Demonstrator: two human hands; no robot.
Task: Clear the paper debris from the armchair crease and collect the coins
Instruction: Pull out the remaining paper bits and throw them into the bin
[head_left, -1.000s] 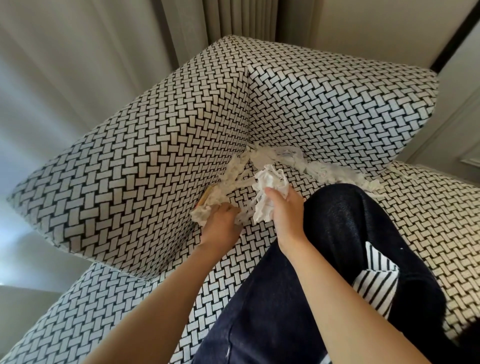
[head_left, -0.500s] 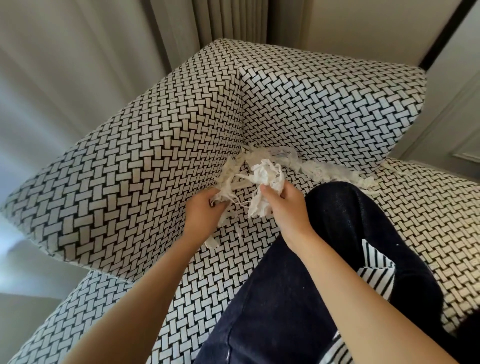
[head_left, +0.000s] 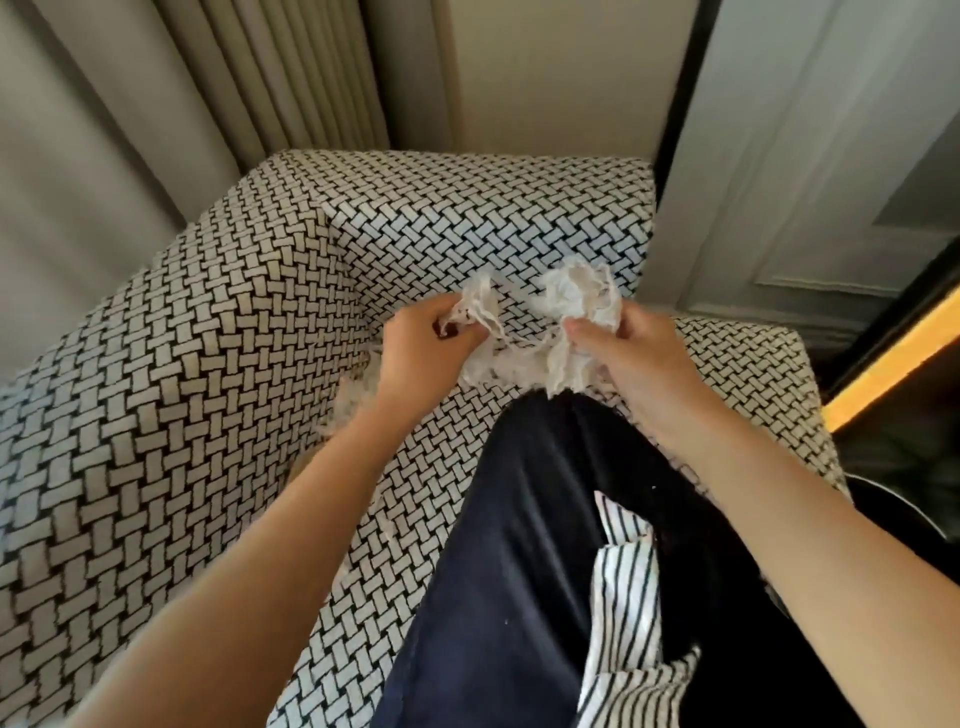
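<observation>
From the head camera, looking down over the person's lap: both hands are up in front of the armchair back, each closed round part of one tangled mass of paper shreds. The left hand has its fingers curled tight on a smaller wad. The right hand pinches the larger, crumpled bunch between thumb and fingers. Thin strands sag between the two hands, just above the seat.

Half a second ago the hands sat close together, low at the corner where the armrest meets the back, and a trail of shreds lay along the back crease. Now the hands have lifted and drawn apart, and that trail has come up with them.

The paper is white, frayed and stringy, like shredded sheets balled together. A few stray wisps lie at the crease beside the armrest, under the left wrist.

The chair's cover is a black-and-white basket-weave print. Dark trousers and a striped shirt hem fill the lower frame. Pale curtains hang behind.
</observation>
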